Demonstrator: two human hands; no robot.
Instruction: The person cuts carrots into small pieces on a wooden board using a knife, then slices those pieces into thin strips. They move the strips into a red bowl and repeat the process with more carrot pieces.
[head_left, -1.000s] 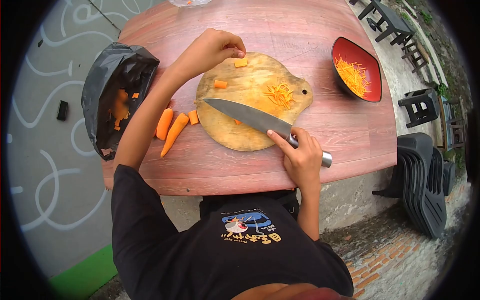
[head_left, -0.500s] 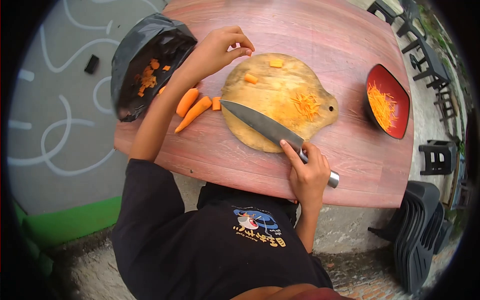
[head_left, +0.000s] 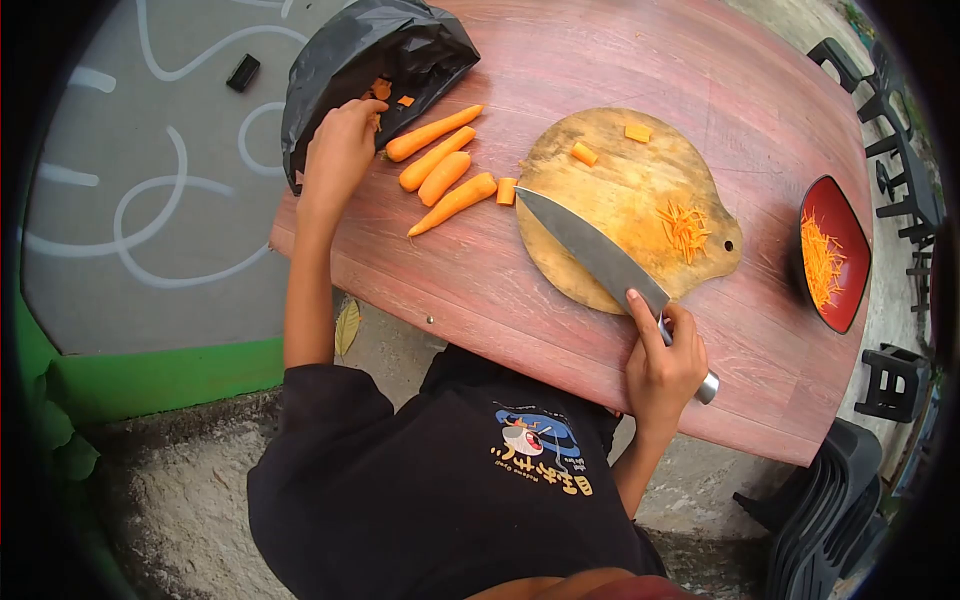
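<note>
My right hand grips the handle of a large kitchen knife, index finger along the blade's base. The blade lies across the near left part of a round wooden cutting board. On that board are a carrot chunk, a flat-sided carrot block and a small heap of carrot strips. My left hand reaches into the mouth of a black plastic bag, fingers bent together over orange scraps; whatever they hold is hidden.
Several peeled carrots lie between bag and board, with a cut carrot piece beside the board's left edge. A red bowl of carrot shreds stands at the right of the wooden table. Black plastic chairs are stacked beyond the table corner.
My left hand has moved from above the board's far left edge to the bag, uncovering the carrots. The view has shifted; my right hand still holds the knife on the board.
</note>
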